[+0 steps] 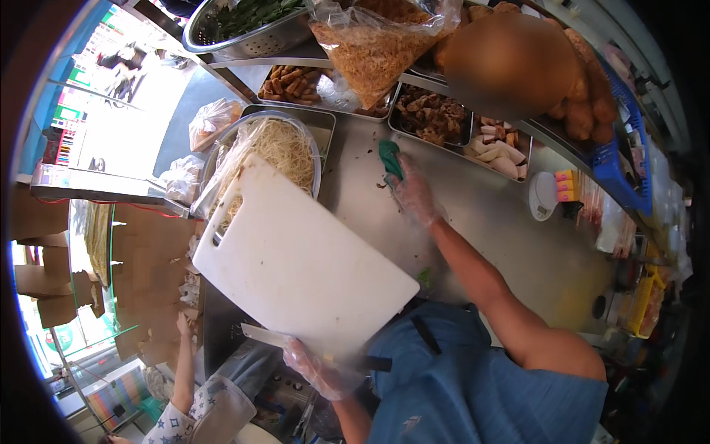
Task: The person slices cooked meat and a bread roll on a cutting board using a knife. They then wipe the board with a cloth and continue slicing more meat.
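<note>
My right hand (413, 191), in a clear plastic glove, holds a bunched green cloth (390, 159) against the stainless steel counter (360, 183), where dark crumbs lie around it. My left hand (316, 369), gloved too, is at the lower edge of a white plastic cutting board (305, 261). A knife with a broad blade (265, 335) and a dark handle is in that hand. The board lies tilted, its handle-slot end over a large bowl of pale shredded strands (283, 147). A green leaf scrap (425, 277) rests beside the board's right corner.
Behind are metal trays with fried rolls (291, 83), browned meat (430, 114) and pale slices (502, 158). A shelf above holds a colander of leaves (249, 19) and a bag of orange-brown shreds (371, 50). A white scale (542, 195) stands right. Another person's arm (184, 366) is at lower left.
</note>
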Action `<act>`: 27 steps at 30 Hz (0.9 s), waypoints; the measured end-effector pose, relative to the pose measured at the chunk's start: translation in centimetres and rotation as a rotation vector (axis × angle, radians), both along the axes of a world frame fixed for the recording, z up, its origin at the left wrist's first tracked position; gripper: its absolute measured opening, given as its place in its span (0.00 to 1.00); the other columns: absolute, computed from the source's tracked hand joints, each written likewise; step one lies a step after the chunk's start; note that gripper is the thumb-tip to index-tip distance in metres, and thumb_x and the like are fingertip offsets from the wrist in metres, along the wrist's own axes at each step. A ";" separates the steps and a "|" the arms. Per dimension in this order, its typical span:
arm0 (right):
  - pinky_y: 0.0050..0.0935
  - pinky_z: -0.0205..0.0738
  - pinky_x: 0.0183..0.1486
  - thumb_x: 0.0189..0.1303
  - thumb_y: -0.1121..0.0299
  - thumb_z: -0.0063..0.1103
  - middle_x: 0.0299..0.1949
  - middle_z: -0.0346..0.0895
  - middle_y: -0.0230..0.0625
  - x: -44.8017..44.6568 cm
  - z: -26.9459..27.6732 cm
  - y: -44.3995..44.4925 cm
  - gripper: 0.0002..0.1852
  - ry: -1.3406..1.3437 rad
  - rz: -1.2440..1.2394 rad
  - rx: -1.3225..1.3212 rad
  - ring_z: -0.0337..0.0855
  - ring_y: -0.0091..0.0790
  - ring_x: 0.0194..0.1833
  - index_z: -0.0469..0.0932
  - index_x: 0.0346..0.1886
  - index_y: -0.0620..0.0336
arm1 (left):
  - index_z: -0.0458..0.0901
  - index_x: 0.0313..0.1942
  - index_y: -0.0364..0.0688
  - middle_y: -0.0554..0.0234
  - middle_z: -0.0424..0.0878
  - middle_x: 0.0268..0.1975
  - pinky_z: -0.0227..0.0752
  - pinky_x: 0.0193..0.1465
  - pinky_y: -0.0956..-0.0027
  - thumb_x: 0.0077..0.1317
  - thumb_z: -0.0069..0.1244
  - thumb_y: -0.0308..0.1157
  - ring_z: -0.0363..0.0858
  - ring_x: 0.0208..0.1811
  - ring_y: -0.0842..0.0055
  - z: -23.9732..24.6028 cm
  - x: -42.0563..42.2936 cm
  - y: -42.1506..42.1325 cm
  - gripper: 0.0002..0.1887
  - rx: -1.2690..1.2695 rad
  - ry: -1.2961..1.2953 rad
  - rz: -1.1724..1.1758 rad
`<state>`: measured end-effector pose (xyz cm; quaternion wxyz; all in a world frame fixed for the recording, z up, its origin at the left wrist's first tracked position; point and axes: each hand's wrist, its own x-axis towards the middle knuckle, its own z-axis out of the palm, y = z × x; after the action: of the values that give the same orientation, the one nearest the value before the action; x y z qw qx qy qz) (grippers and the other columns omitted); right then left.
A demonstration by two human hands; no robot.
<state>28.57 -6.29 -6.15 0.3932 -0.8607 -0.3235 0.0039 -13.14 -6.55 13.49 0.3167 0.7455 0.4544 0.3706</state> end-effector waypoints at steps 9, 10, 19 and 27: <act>0.48 0.72 0.82 0.88 0.57 0.55 0.81 0.72 0.49 -10.4 5.3 -12.9 0.31 1.452 0.484 0.537 0.77 0.51 0.78 0.65 0.86 0.60 | 0.79 0.44 0.40 0.66 0.83 0.41 0.77 0.42 0.70 0.87 0.53 0.48 0.78 0.38 0.81 -6.3 9.6 1.2 0.19 -0.628 -0.200 0.137; 0.50 0.72 0.82 0.88 0.57 0.56 0.82 0.71 0.49 -10.5 5.3 -14.2 0.32 1.514 0.454 0.645 0.76 0.52 0.79 0.64 0.87 0.60 | 0.79 0.43 0.41 0.67 0.82 0.39 0.75 0.39 0.71 0.87 0.54 0.48 0.77 0.35 0.82 -8.1 10.2 0.4 0.19 -0.545 -0.108 0.071; 0.63 0.67 0.85 0.85 0.54 0.59 0.86 0.65 0.52 -9.9 0.1 -17.4 0.38 1.620 0.322 0.983 0.66 0.58 0.85 0.57 0.89 0.58 | 0.83 0.48 0.46 0.71 0.79 0.31 0.71 0.32 0.73 0.85 0.57 0.40 0.75 0.28 0.85 -16.1 18.6 -3.1 0.08 -1.103 -0.482 -0.336; 0.53 0.74 0.81 0.82 0.58 0.64 0.80 0.75 0.50 -8.6 -0.6 -22.0 0.32 1.589 -0.154 0.898 0.79 0.48 0.77 0.73 0.80 0.67 | 0.89 0.45 0.44 0.72 0.81 0.32 0.71 0.33 0.72 0.83 0.56 0.38 0.75 0.29 0.85 -18.3 22.7 -2.8 0.10 -1.081 -0.239 -0.312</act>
<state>19.95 -28.26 -6.71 0.7971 -0.3900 0.1293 0.4426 9.53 -9.35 -4.85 0.7529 0.4888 0.4251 0.1164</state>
